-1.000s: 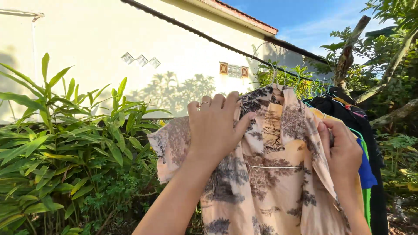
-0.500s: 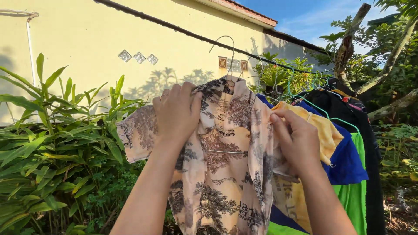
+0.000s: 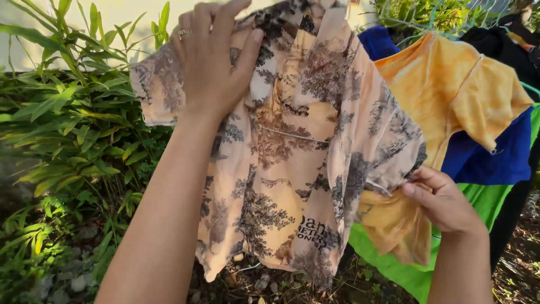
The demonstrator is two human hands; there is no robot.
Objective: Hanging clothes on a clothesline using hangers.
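Observation:
A peach shirt with a dark tree print [image 3: 292, 169] hangs on a wire hanger in front of me. My left hand [image 3: 211, 62], with a ring on one finger, grips the shirt's left shoulder near the collar. My right hand [image 3: 441, 200] pinches the edge of the shirt's right sleeve, low on the right. Behind it hang an orange tie-dye shirt [image 3: 455, 95], a blue garment [image 3: 489, 160] and a bright green one [image 3: 394, 253].
A dark garment [image 3: 514, 50] hangs at the far right. Tall green leafy plants [image 3: 67, 129] fill the left side. Below the clothes lies bare ground with stones and dry leaves [image 3: 270, 287]. A pale wall shows at the top left.
The view has tipped downward, so the line and roof have left the frame. My right hand has dropped from the shirt's front to its right sleeve edge. My left hand keeps its hold.

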